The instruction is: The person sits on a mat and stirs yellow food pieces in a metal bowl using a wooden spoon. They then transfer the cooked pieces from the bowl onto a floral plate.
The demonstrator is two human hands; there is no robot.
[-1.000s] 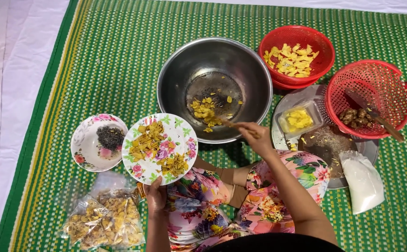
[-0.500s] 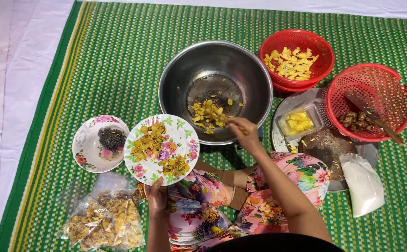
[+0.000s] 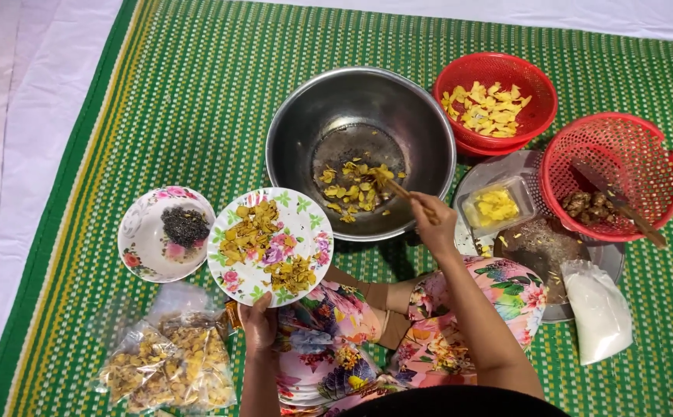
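Note:
My left hand (image 3: pixel 258 323) holds a floral plate (image 3: pixel 302 218) by its near edge; yellow dried pieces are piled on it. My right hand (image 3: pixel 432 221) grips thin wooden chopsticks (image 3: pixel 396 187) whose tips reach into a large steel bowl (image 3: pixel 298 131). More yellow pieces lie on the bottom of that bowl, around the chopstick tips. The plate hangs just left of the bowl's near rim.
A small floral bowl (image 3: pixel 142 239) with dark seeds sits left of the plate. Clear bags of dried pieces (image 3: pixel 168 364) lie at bottom left. Right are two red baskets (image 3: pixel 497 69) (image 3: pixel 637 147), a clear tub of yellow bits (image 3: pixel 495 207), a metal tray (image 3: pixel 609 261), a white powder bag (image 3: pixel 600 310). A green woven mat (image 3: pixel 159 100) lies beneath.
My right hand has shifted slightly toward the bowl's centre, moving the chopsticks through the yellow pieces. The plate in my left hand has stayed almost still.

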